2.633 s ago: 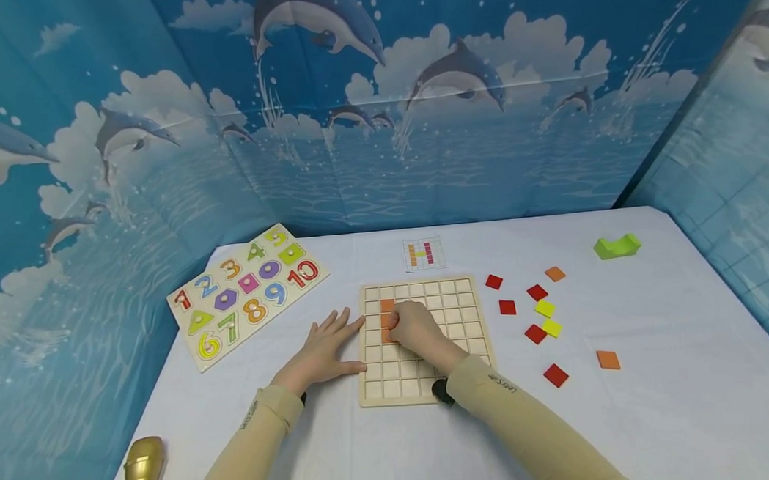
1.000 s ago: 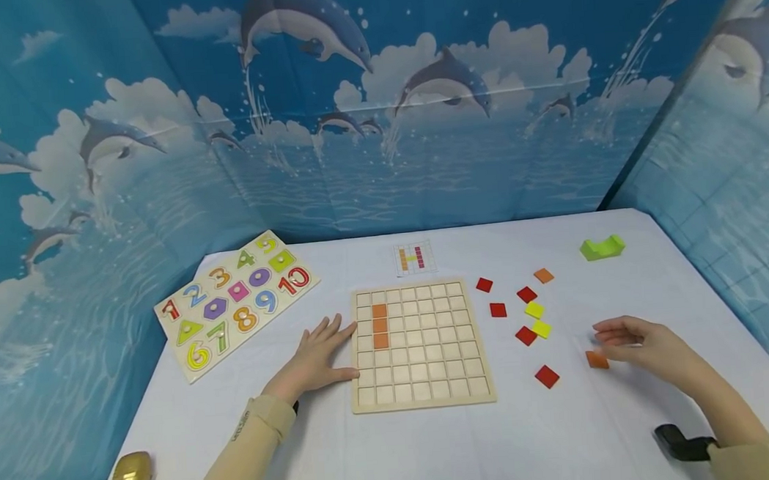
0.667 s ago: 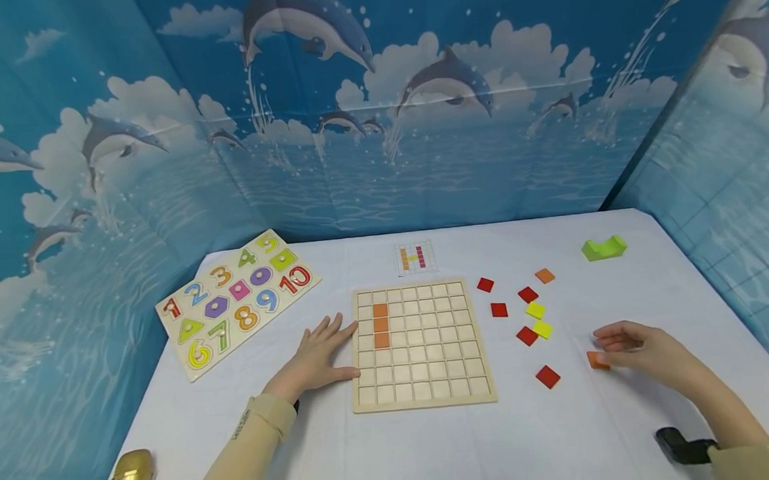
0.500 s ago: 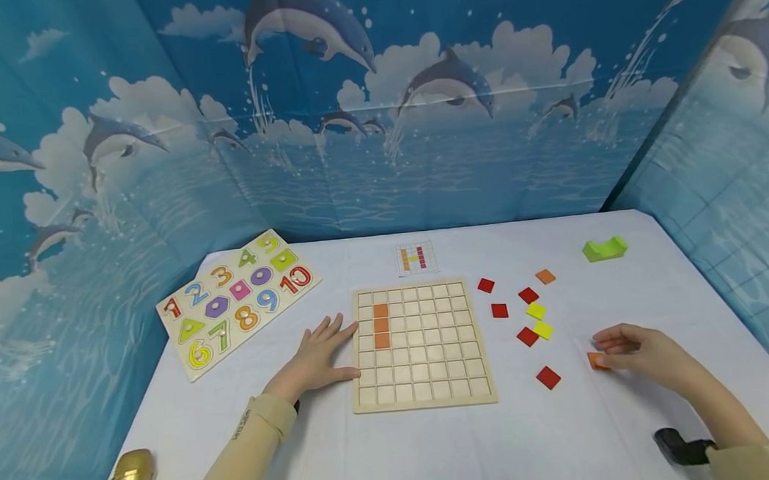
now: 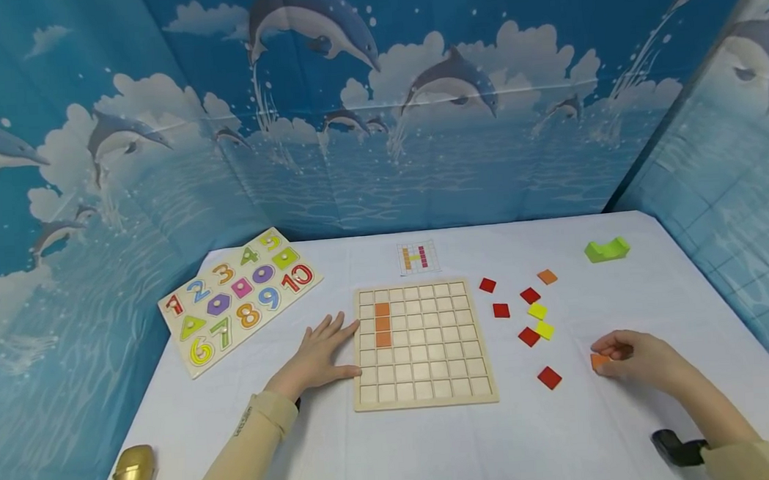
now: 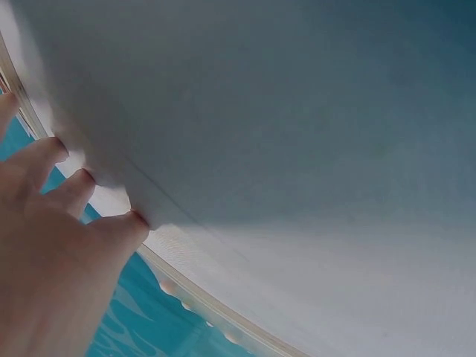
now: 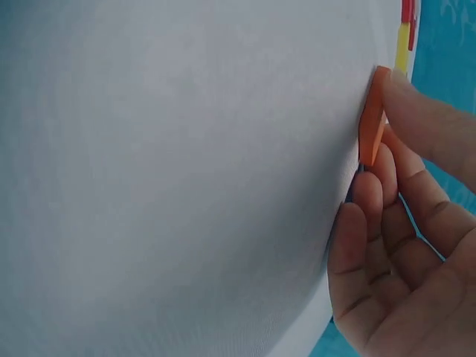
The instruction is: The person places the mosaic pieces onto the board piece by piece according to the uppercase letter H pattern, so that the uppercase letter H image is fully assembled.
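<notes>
At the right of the head view my right hand point(image 5: 644, 358) pinches a square orange tile point(image 5: 599, 360) between thumb and index finger. In the right wrist view this orange tile point(image 7: 374, 117) is low over the white cloth, its edge facing the camera. My left hand point(image 5: 317, 358) lies spread at the left edge of the wooden grid board point(image 5: 426, 405), with fingertips and thumb right at its rim. Three orange tiles point(image 5: 382, 324) fill adjoining cells in one column of the board. The left wrist view has my left hand point(image 6: 63, 245) against the board's pale edge.
Several red tiles point(image 5: 549, 377), two yellow tiles point(image 5: 537, 311) and another orange tile point(image 5: 547, 277) lie right of the board. A pattern card point(image 5: 419, 258) sits behind it. Around them are a number puzzle point(image 5: 243, 300), a green block point(image 5: 607, 250) and a gold microphone point(image 5: 133, 479).
My right hand has gone from the orange column on the board rightward to the loose orange tile, and its thumb and finger have closed on it. My left hand has stayed at the board's edge.
</notes>
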Tool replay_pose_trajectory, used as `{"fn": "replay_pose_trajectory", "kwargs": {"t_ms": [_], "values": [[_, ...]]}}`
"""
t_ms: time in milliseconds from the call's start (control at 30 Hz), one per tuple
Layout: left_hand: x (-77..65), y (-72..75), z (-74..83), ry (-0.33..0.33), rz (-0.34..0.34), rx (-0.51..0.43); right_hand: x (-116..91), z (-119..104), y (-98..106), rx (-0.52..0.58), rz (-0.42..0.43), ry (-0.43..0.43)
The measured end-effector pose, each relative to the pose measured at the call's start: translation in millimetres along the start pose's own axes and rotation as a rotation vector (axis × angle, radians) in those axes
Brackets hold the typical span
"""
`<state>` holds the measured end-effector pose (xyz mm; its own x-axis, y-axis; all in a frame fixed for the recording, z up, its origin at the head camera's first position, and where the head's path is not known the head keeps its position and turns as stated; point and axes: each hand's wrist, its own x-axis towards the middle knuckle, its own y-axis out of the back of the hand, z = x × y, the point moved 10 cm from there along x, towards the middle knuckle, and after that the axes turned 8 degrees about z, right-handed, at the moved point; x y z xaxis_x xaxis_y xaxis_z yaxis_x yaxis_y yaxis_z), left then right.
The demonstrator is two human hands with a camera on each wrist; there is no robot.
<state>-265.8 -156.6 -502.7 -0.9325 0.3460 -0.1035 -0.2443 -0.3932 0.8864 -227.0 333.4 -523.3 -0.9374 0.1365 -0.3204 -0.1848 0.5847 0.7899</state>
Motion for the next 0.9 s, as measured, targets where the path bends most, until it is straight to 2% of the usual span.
{"fn": "replay_pose_trajectory", "kwargs": {"t_ms": [300, 600, 767, 900], "values": [[0.7, -1.0, -0.7, 0.001, -0.004, 0.005, -2, -6, -1, -0.054, -0.014, 0.032], [-0.1, -0.6, -1.3, 0.003, 0.001, -0.001, -2, -13, -1, -0.045, -0.019, 0.05], [0.3, -0.7, -1.6, 0.008, -0.003, 0.001, -5, -32, 0, -0.017, -0.018, 0.099], [0.7, -1.2, -2.1, 0.008, -0.001, 0.008, -9, -56, -3, 0.06, -0.017, 0.123]]}}
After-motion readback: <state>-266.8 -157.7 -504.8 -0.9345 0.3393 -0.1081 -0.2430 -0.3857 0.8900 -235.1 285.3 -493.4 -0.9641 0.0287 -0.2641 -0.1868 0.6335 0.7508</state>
